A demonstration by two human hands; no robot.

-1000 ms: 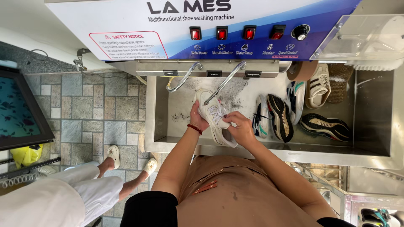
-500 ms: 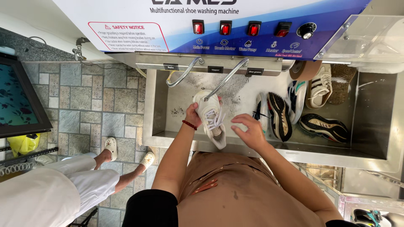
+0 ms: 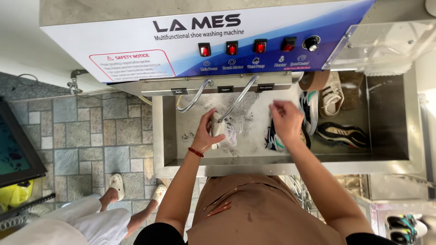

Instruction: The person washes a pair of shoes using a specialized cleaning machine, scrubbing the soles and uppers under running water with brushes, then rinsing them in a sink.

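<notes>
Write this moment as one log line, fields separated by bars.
left hand: holds white shoe in basin | right hand: raised above dark shoes

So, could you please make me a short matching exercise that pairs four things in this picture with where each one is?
Things:
1. left hand
2. right hand
3. white shoe
4. white slippers

Places:
A. under the end of a flexible metal hose, inside the steel basin
B. on the tiled floor, worn by another person standing beside the machine
C. wrapped around the side of the white shoe
D. raised over the dark and teal shoes in the middle of the basin

Pairs: 1-C, 2-D, 3-A, 4-B
</notes>
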